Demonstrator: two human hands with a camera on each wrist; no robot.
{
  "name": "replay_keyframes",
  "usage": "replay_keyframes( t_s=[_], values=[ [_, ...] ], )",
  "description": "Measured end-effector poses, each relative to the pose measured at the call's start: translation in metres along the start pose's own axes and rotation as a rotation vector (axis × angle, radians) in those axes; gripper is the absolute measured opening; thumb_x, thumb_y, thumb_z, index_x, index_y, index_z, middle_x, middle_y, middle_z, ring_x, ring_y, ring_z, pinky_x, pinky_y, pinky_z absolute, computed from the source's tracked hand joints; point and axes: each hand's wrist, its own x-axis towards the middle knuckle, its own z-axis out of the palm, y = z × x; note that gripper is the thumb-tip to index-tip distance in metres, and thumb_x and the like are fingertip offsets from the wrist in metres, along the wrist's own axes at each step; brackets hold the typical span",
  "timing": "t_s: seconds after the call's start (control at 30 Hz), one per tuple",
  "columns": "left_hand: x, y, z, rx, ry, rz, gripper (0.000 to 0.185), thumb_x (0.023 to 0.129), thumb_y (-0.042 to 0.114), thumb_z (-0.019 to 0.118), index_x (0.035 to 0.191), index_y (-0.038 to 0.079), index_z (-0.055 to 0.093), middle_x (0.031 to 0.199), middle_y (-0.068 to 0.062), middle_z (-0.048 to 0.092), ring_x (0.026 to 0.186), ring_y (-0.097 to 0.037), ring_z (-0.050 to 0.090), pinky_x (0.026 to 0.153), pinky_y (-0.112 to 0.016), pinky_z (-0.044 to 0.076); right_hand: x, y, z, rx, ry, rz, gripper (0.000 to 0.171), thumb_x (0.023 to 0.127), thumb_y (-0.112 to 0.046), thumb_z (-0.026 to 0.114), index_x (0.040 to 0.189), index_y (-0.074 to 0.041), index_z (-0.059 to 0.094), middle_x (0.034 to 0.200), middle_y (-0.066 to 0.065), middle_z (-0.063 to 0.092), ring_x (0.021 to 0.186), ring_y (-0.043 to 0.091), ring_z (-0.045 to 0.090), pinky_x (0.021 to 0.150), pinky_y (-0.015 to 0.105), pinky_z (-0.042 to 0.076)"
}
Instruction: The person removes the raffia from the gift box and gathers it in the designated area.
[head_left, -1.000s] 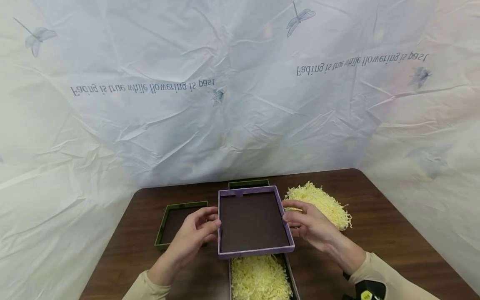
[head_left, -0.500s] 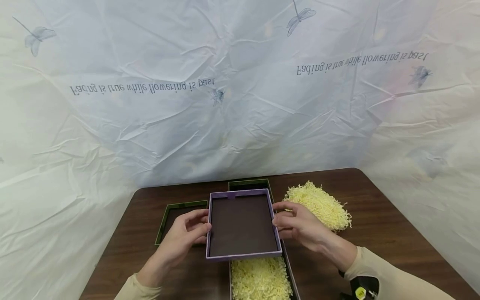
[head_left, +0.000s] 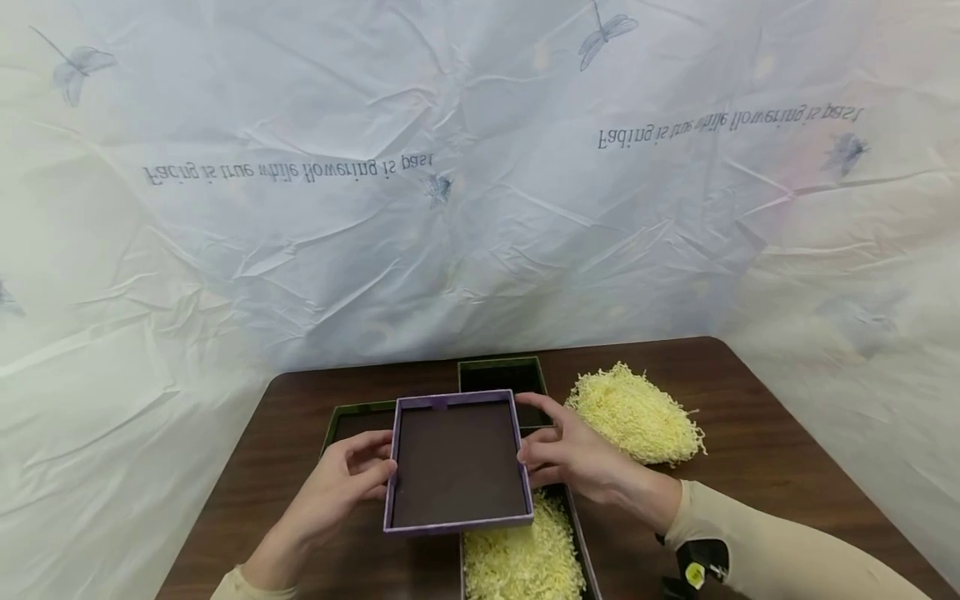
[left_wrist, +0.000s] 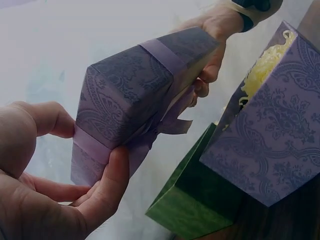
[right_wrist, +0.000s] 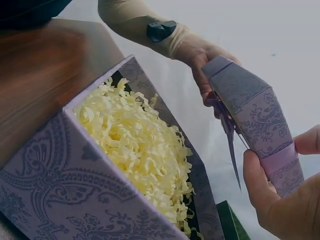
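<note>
Between my two hands is a purple patterned box lid, its dark inside facing up towards the head camera. My left hand pinches its left side, and my right hand pinches the right side. In the left wrist view the lid's outside shows a lilac ribbon with a bow. Beneath and right of the lid stands a purple patterned box, filled with pale yellow shredded paper. The lid is held above the table and hides part of this box from the head view.
A green box stands behind the purple one. To the left lies a green-rimmed lid, partly hidden. A loose heap of yellow shredded paper sits at the back right of the brown table. A pale printed sheet hangs behind.
Both hands have carried the purple lid left and slightly nearer to me. More of the green box and of the shredded paper in the purple box now shows.
</note>
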Motion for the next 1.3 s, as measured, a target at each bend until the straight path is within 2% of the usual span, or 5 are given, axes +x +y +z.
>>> replay_keyframes(
  t_s=[0.37,0.6,0.87,1.17,1.3],
  values=[
    [-0.01,-0.012,-0.012,-0.03,-0.004,0.0,0.059,0.094,0.007,0.059,0.14,-0.019,0.033,0.118,-0.022,0.058,0.095,-0.014,0.066,0.076,-0.035,0.06,0.009,0.003,0.014,0.025,-0.052,0.048,0.083,0.086,0.002,0.065,0.154,-0.018,0.021,0.093,0.014,0.067,0.076,0.022,0.069,0.073,0.043,0.061],
    [-0.016,-0.015,-0.02,0.03,0.067,-0.059,0.058,0.094,0.009,0.058,0.142,-0.015,0.035,0.124,-0.024,0.054,0.1,-0.013,0.063,0.077,-0.033,0.059,0.014,0.006,0.025,0.023,-0.063,0.059,0.085,0.084,0.002,0.065,0.153,-0.016,0.019,0.091,0.013,0.066,0.075,0.022,0.068,0.073,0.043,0.061],
    [-0.025,-0.016,-0.033,0.119,0.086,-0.09,0.058,0.093,0.007,0.056,0.142,-0.015,0.036,0.123,-0.024,0.054,0.099,-0.014,0.063,0.076,-0.032,0.056,0.02,0.007,0.043,0.011,-0.059,0.099,0.086,0.082,0.002,0.065,0.153,-0.009,0.017,0.096,0.018,0.064,0.076,0.024,0.068,0.074,0.043,0.061],
    [-0.033,-0.025,-0.047,0.085,0.066,-0.134,0.06,0.095,0.01,0.055,0.142,-0.017,0.031,0.128,-0.025,0.05,0.103,-0.014,0.061,0.08,-0.033,0.055,0.029,0.007,0.056,-0.009,-0.086,0.156,0.085,0.084,0.003,0.065,0.153,-0.008,0.016,0.097,0.021,0.063,0.075,0.023,0.067,0.074,0.042,0.061],
    [-0.035,-0.029,-0.052,0.054,0.039,-0.124,0.063,0.096,0.01,0.054,0.142,-0.02,0.026,0.127,-0.022,0.052,0.101,-0.012,0.063,0.08,-0.034,0.058,0.033,0.009,0.06,-0.014,-0.096,0.175,0.085,0.085,0.006,0.063,0.154,-0.007,0.014,0.096,0.02,0.062,0.073,0.022,0.067,0.075,0.044,0.061]
  ],
)
